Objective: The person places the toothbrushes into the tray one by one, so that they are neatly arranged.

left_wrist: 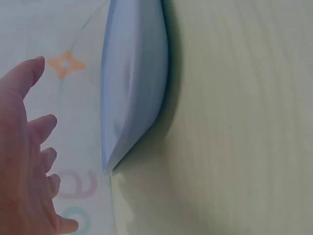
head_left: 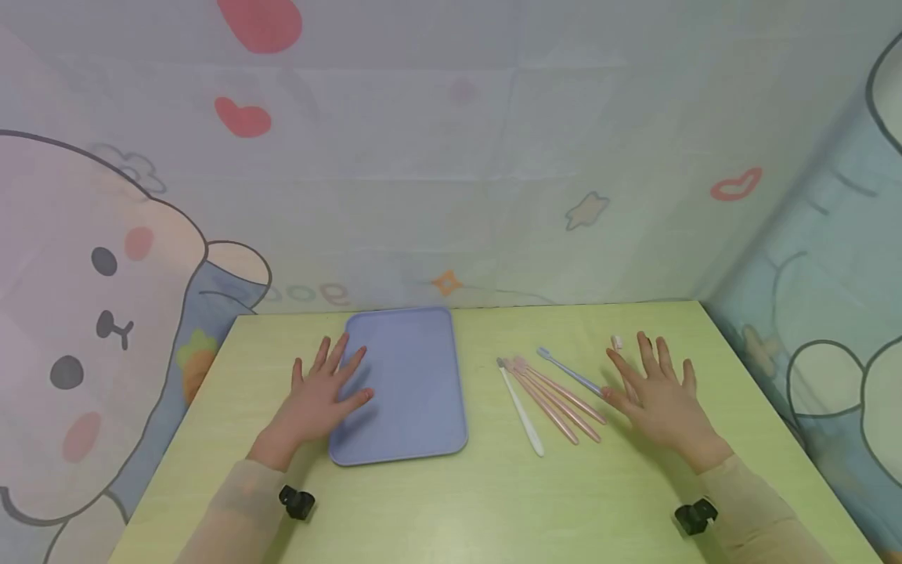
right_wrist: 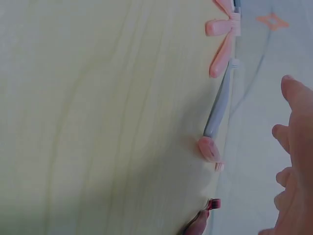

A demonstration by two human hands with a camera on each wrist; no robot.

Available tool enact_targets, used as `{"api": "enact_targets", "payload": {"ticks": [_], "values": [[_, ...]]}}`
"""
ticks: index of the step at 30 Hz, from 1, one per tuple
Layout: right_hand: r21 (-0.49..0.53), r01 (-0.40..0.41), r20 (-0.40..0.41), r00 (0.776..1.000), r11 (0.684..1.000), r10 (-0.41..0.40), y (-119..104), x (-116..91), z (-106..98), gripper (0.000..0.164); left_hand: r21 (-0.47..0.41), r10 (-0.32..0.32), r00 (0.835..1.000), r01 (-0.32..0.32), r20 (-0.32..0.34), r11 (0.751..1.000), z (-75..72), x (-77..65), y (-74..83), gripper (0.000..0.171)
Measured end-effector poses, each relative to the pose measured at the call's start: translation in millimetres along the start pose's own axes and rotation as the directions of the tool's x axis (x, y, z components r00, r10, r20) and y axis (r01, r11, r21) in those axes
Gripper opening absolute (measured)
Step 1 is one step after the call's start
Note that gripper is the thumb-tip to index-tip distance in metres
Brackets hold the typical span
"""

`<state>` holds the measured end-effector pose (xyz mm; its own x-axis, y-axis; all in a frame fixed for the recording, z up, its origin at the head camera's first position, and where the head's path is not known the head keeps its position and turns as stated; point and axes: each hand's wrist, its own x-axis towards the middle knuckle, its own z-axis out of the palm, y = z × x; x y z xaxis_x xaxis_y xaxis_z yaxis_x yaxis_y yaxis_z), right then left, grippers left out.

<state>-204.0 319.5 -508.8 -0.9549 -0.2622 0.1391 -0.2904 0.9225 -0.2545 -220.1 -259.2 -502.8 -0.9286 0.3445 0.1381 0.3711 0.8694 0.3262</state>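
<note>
Smooth plastic tray (head_left: 405,376) and toothbrushes (head_left: 527,421), wood-grained tabletop (head_left: 451,509), cloth backdrop (head_left: 395,172)

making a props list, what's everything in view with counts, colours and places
tray: 1, pale blue-violet, left of table centre
white toothbrush: 1, white, right of the tray
fanned toothbrushes: 3, pink, beside the white one
blue toothbrush: 1, greyish blue, right of the fan
lone toothbrush: 1, pink, partly behind the right hand in the head view
dark-headed toothbrush: 1, reddish, far right, mostly hidden
table: 1, pale yellow-green, under everything
backdrop: pale, printed, behind the table
wrist cameras: 2, black, one per wrist
sleeves: 2, beige, on the forearms
left hand: 1, bare, over the tray's left edge
right hand: 1, bare, over the table's right side
</note>
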Motion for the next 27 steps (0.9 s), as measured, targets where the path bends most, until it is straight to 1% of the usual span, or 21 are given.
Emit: {"api": "enact_targets", "payload": {"ticks": [3,6,9,13,14,16,18,20,22,24,25,27], "values": [[0.019,0.017,-0.022,1.000,1.000,-0.017,0.1,0.8,-3.4,0.073,-0.051,-0.022,1.000,0.021,-0.021,0.998,-5.1,-2.4,1.2,0.080],[0.046,0.033,-0.054,0.998,0.998,-0.030,1.2,0.0,-6.4,0.068,-0.134,-0.061,0.997,0.055,-0.037,0.989,-9.1,-6.8,0.5,0.076],[0.089,0.024,-0.074,0.997,0.996,-0.017,3.4,-2.2,-9.0,0.064,-0.226,-0.097,0.992,0.078,-0.075,0.971,-10.5,-11.3,-2.7,0.070],[0.172,-0.004,-0.126,0.992,0.985,0.026,8.7,-5.6,-11.5,0.054,-0.335,-0.157,0.978,0.103,-0.137,0.937,-8.3,-17.2,-9.8,0.061],[0.194,-0.017,-0.142,0.989,0.981,0.045,10.4,-6.6,-12.6,0.052,-0.365,-0.179,0.974,0.118,-0.138,0.924,-7.5,-19.1,-11.5,0.060],[0.233,-0.037,-0.176,0.981,0.972,0.080,15.2,-8.6,-15.1,0.048,-0.431,-0.224,0.967,0.151,-0.123,0.889,-6.0,-23.1,-14.4,0.059],[0.278,-0.070,-0.188,0.974,0.958,0.125,22.0,-10.6,-17.2,0.046,-0.493,-0.268,0.960,0.194,-0.085,0.848,-4.2,-26.8,-17.0,0.059],[0.310,-0.113,-0.186,0.967,0.944,0.176,30.0,-13.1,-19.4,0.044,-0.550,-0.305,0.951,0.234,-0.040,0.802,-1.4,-29.4,-19.4,0.061],[0.339,-0.159,-0.163,0.961,0.927,0.224,39.7,-16.1,-19.8,0.045,-0.592,-0.328,0.945,0.260,-0.007,0.763,1.8,-31.5,-22.1,0.062],[0.363,-0.218,-0.118,0.954,0.906,0.277,49.2,-20.2,-19.5,0.048,-0.621,-0.346,0.938,0.280,0.014,0.732,5.2,-33.6,-24.5,0.063],[0.374,-0.244,-0.096,0.949,0.894,0.299,53.3,-22.3,-19.1,0.049,-0.632,-0.353,0.935,0.285,0.019,0.721,6.7,-34.7,-25.2,0.063],[0.424,-0.293,-0.032,0.941,0.857,0.337,61.3,-26.6,-18.0,0.054,-0.648,-0.366,0.930,0.295,0.026,0.702,8.8,-37.1,-26.1,0.062]]}}
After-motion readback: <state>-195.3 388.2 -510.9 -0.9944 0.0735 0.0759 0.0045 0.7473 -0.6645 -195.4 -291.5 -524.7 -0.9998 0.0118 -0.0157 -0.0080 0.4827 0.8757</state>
